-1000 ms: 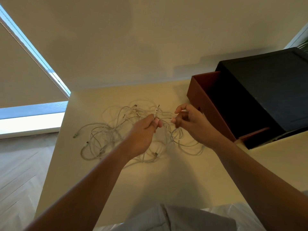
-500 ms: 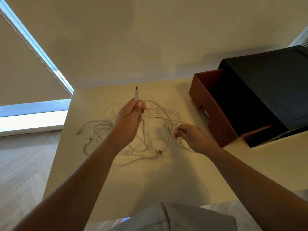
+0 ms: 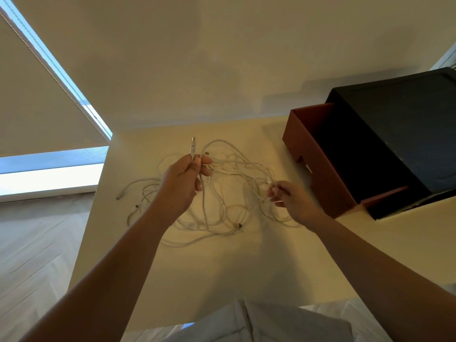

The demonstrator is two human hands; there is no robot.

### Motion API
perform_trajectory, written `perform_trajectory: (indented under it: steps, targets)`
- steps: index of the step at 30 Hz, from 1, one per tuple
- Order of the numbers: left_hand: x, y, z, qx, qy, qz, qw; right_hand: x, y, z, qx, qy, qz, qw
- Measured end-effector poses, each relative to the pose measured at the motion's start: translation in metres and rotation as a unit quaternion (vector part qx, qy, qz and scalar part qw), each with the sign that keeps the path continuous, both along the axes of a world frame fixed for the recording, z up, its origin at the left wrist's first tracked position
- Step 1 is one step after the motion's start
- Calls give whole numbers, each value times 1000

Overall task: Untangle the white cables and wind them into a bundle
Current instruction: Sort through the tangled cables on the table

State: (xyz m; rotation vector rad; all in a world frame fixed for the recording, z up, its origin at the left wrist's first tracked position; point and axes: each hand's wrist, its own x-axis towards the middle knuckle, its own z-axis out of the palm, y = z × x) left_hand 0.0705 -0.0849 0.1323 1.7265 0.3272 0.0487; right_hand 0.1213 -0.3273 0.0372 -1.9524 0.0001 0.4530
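Note:
A loose tangle of white cables [image 3: 222, 193] lies spread on the cream table [image 3: 222, 267], with several plug ends sticking out at the left and bottom. My left hand [image 3: 182, 183] is raised above the tangle and grips one cable just below its plug end [image 3: 193, 145], which points upward. My right hand [image 3: 291, 201] sits lower at the right side of the tangle and pinches a strand of cable between thumb and fingers. Cable runs between the two hands in loops.
A dark box with an open reddish-brown drawer [image 3: 318, 156] stands on the table at the right, close to my right hand. The table's left edge [image 3: 91, 213] drops to a wooden floor [image 3: 32, 255]. A wall rises behind the table.
My hands have drawn apart: the left rose to the left with the plug end, the right dropped to the right side of the tangle. Between half a second ago and now they barely moved.

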Motion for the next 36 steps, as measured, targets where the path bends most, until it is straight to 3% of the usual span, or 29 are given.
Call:
perform_trajectory:
  steps: [4,11,14,17,22,27,31,36]
  targets:
    - [-7,6,-16,39,82,-3,996,9,-5,18,50,-10,-18,999]
    - [-2,2,-9,41,12,31,999,7,-2,13,28,-29,-14,999]
    - [0,-6,-7,64,-7,-26,998,7,-1,10,-13,-53,-8,998]
    - [3,-19,-8,84,-21,-81,993,4,6,13,20,-57,7,998]
    - [10,-40,-8,182,-36,-186,965,-4,19,28,-39,-137,134,981]
    - [15,-37,-20,235,-32,-240,941,-4,19,50,26,-171,133,976]
    - [14,-32,-26,233,-51,-209,948,-2,12,57,99,-140,105,980]
    - [16,-33,-22,206,-97,-152,962,-7,16,57,90,-92,119,984]
